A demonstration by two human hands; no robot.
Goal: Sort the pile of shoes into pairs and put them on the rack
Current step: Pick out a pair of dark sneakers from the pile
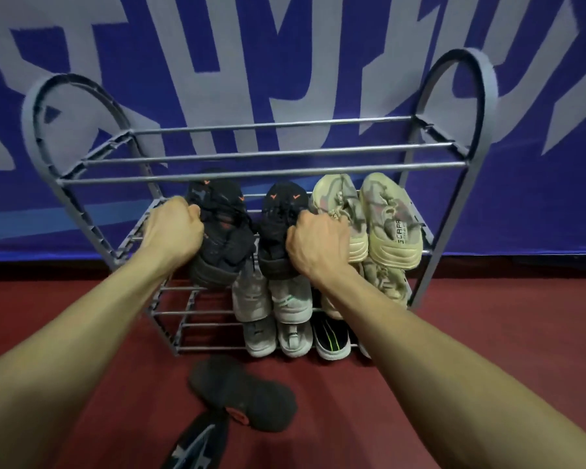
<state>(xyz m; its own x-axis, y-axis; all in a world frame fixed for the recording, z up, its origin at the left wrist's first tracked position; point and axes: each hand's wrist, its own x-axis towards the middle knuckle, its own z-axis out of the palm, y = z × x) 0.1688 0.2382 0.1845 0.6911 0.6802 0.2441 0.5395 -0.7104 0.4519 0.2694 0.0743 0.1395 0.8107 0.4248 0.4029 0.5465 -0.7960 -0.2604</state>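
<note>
Head view shows my left hand (175,228) and right hand (318,247) each clamped on a black knit sneaker with orange marks (222,231), setting the pair on the grey metal tube rack (261,152) beside the beige pair (391,220) at three o'clock. Lower tiers look filled, and I judge two dark slippers (244,392) on the red floor at six o'clock remain.

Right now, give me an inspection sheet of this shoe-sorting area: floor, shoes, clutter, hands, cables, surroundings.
Surface: red floor, bare beside the rack.
Job's things: grey rack with its top shelf empty; black pair and beige pair on the second shelf; grey shoes and more pairs on the lower shelves.
Clutter: two dark shoes loose on the floor in front of the rack.
Grippers: left hand and right hand, each with its grip closed on one black shoe.
Cables: nothing seen.
Surroundings: blue banner with pale lettering behind the rack.
</note>
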